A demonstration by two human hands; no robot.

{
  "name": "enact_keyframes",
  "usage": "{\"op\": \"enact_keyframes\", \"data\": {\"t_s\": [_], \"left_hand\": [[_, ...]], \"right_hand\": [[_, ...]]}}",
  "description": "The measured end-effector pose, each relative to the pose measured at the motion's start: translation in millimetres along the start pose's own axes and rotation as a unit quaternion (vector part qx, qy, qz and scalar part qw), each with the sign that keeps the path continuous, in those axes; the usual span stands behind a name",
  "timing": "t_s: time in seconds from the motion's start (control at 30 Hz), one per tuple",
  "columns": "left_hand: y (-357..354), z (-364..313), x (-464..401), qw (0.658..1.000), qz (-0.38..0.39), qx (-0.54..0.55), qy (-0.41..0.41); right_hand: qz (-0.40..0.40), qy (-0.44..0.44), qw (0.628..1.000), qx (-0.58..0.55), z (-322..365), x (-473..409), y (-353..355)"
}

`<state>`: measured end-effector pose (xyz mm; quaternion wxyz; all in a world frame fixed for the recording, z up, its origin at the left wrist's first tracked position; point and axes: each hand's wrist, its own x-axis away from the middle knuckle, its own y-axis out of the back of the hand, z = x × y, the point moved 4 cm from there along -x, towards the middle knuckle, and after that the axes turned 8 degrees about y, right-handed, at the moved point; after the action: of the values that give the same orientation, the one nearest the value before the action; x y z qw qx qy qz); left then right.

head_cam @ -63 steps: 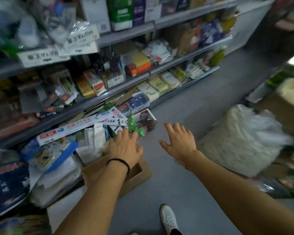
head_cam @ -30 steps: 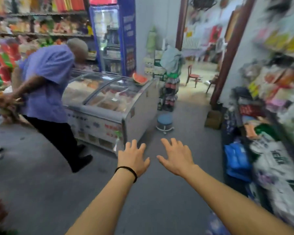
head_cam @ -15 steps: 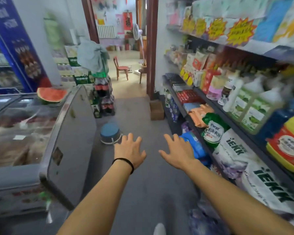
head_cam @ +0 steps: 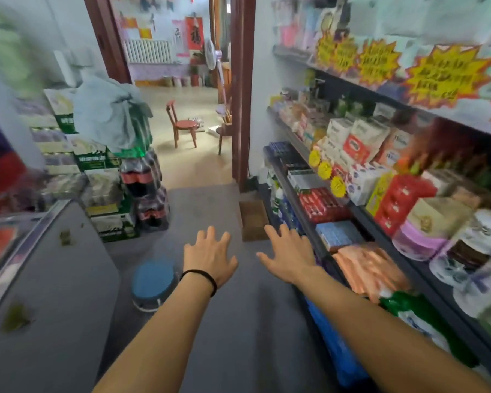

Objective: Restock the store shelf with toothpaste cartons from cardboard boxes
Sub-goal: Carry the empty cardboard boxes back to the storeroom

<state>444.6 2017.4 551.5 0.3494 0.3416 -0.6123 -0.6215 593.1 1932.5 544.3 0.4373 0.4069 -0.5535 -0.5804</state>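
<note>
My left hand [head_cam: 209, 256] and my right hand [head_cam: 289, 255] reach forward over the grey floor, fingers spread, both empty. A brown cardboard box [head_cam: 253, 221] stands on the floor ahead, against the foot of the store shelf [head_cam: 301, 194] on my right. On that shelf lie rows of flat cartons: red ones [head_cam: 322, 205], blue ones [head_cam: 338, 234] and dark ones [head_cam: 287, 156]. Whether they are toothpaste I cannot tell. My right hand is just left of the shelf's edge, short of the box.
A chest freezer [head_cam: 48, 293] fills the left side. A blue stool [head_cam: 153, 282] stands by its corner. Stacked drink crates and bottle packs [head_cam: 108, 182] stand behind it. An open doorway shows a room with a red chair [head_cam: 180, 126]. The aisle floor runs between freezer and shelf.
The view has swung from the first shelf, past a person at the freezer, to this aisle, and has moved forward along it. Both hands stay spread and empty.
</note>
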Motion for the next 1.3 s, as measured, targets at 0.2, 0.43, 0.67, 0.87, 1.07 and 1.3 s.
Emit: {"op": "enact_keyframes", "data": {"t_s": [0.2, 0.43, 0.67, 0.87, 1.07, 1.3], "left_hand": [[-16, 30, -196, 1.000, -0.011, -0.001, -0.008], [-26, 55, -445, 0.997, -0.011, -0.005, -0.070], [-41, 18, -648, 0.986, 0.031, -0.012, -0.165], [-87, -44, -812, 0.966, 0.043, -0.044, -0.251], [-125, -102, -946, 0.936, 0.082, -0.077, -0.334], [-195, -181, -1061, 0.876, 0.112, -0.118, -0.455]], "right_hand": [[0.003, -0.007, 1.000, -0.009, -24, -192, -18], [-0.037, -0.057, 0.998, -0.018, -49, -418, -28], [-0.028, -0.143, 0.989, -0.042, -122, -581, -43], [0.008, -0.224, 0.973, -0.052, -204, -705, -95], [0.009, -0.312, 0.946, -0.087, -264, -804, -130], [0.009, -0.469, 0.873, -0.134, -324, -854, -186]]}}
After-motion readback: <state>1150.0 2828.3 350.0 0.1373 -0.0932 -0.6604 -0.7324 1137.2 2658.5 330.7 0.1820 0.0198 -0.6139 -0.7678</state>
